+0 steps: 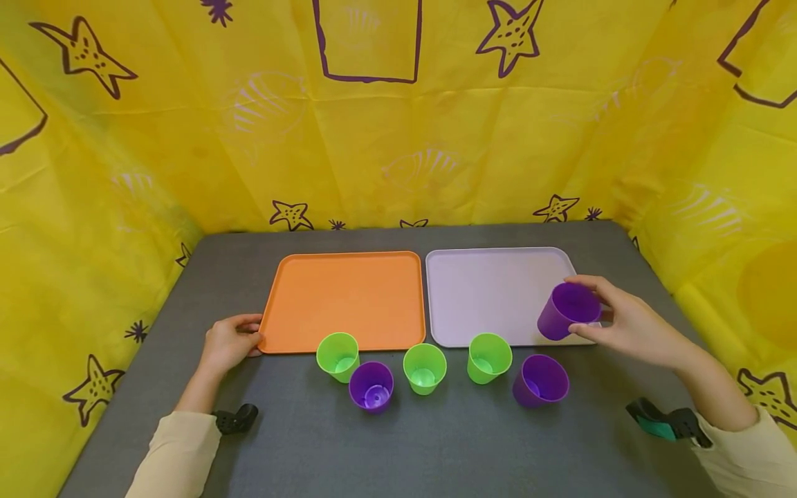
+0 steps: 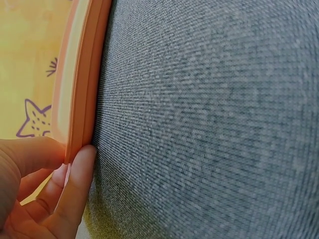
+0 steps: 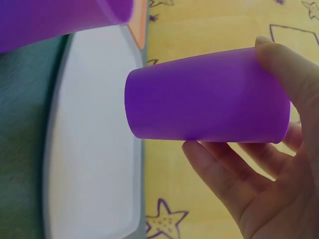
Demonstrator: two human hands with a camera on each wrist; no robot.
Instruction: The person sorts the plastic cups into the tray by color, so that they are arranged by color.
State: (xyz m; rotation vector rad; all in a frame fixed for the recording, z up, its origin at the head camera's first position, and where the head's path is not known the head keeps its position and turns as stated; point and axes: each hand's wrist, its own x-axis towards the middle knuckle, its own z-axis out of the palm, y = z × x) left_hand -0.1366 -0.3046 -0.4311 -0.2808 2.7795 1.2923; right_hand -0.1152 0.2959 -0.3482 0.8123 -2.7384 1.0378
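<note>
My right hand grips a purple cup between thumb and fingers over the right end of a pale lilac tray. In the right wrist view, that cup is apart from the tray surface. At the left, my left hand pinches the near left corner of an orange tray; the left wrist view has the thumb and a fingertip on either side of its rim. A second purple cup stands on the table just in front of the lilac tray.
Along the trays' near edges stand several more cups: a green cup at the left, a purple cup, a middle green cup and a right green cup. A yellow patterned cloth encloses the grey table.
</note>
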